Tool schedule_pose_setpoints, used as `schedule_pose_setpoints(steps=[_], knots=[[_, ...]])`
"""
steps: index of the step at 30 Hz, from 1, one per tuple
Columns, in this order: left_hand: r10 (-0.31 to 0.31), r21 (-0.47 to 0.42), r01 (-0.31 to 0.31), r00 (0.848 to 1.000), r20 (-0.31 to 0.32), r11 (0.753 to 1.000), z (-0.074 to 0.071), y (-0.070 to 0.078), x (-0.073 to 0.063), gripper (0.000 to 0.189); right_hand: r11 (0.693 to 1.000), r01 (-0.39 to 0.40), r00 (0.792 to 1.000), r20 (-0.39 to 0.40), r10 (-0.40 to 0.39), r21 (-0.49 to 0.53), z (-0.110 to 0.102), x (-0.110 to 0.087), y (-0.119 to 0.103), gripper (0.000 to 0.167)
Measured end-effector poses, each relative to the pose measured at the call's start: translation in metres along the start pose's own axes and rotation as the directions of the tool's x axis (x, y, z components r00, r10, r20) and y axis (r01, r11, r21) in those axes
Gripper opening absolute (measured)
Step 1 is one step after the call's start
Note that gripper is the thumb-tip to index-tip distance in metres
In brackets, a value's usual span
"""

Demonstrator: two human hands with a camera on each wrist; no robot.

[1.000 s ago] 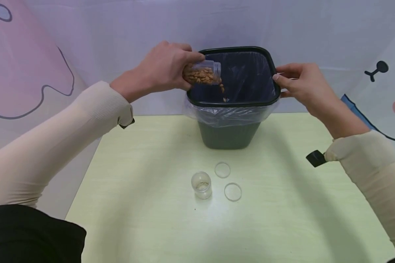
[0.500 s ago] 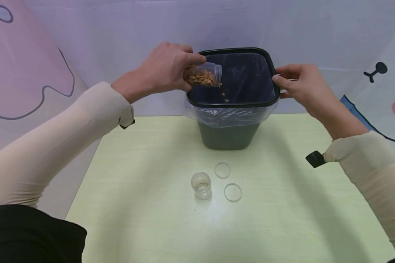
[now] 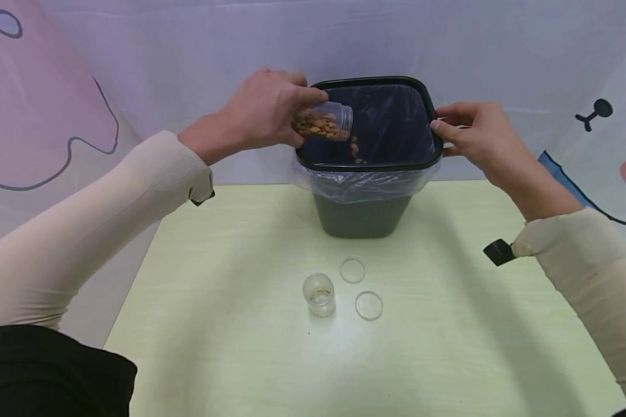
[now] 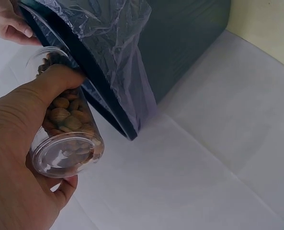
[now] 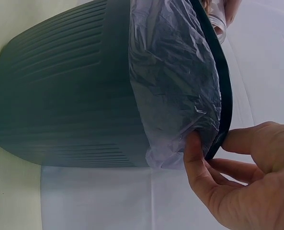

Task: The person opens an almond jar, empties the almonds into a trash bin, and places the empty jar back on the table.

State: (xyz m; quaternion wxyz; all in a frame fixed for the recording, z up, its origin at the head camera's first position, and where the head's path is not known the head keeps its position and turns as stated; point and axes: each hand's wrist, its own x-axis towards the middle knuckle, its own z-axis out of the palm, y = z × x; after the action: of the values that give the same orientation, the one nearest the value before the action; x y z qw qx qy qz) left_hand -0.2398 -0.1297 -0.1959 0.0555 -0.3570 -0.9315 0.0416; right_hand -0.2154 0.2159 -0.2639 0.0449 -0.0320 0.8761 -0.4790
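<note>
My left hand [image 3: 268,109] grips a clear plastic jar [image 3: 330,123] between thumb and fingers, tipped with its mouth facing right over the bin's opening. Almond-like brown nuts [image 4: 67,115] partly fill the jar. Loose nuts [image 3: 355,147] are dropping from its mouth into the bin. That bin [image 3: 362,219] is dark green with a black rim, and a clear plastic liner [image 3: 355,185] folds over its edge. At the bin's right side, my right hand [image 3: 477,133] pinches the rim and liner, thumb on one side and fingers on the other. The bin's bottom inside is hidden.
A second clear jar [image 3: 319,296] stands uncapped on the pale table [image 3: 229,301] with small brown remnants inside. To its right lie two clear round lids, a farther lid [image 3: 352,282] and a nearer lid [image 3: 369,319]. Behind the bin hangs a printed white cloth [image 3: 188,46].
Nuts keep falling from the jar, whose mouth dips slightly lower than before. My right hand holds its place on the rim.
</note>
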Motion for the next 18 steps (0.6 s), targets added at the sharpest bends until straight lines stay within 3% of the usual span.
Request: schedule_pose_setpoints(steps=[18], knots=[[0.013,0.007,-0.013,1.0,-0.001,1.0,0.0001,0.0003,0.0013,0.072,1.0,0.002,1.0,0.006,-0.002,-0.005,0.0012,0.0013,-0.0008,0.055]])
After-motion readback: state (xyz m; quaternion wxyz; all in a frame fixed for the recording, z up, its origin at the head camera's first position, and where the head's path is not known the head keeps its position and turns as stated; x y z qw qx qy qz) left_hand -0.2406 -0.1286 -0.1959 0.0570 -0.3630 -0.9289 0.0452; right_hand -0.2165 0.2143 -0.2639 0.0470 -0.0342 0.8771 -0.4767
